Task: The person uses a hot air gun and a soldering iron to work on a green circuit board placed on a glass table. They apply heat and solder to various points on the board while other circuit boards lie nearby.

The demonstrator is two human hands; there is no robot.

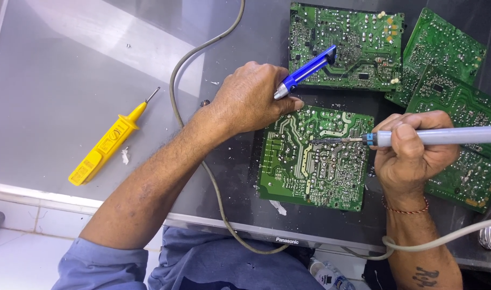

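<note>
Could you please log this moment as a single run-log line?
left hand: holds blue desoldering pump | right hand: holds soldering iron, tip on green circuit board | yellow tester screwdriver: lying apart

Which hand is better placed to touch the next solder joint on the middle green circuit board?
The right hand, probably: it holds the grey soldering iron with the tip over the middle green circuit board. The left hand holds a blue desoldering pump pointing away.

An electronics repair workshop: green circuit boards crowd a grey counter beside a soldering iron and yellow tester screwdriver.
</note>
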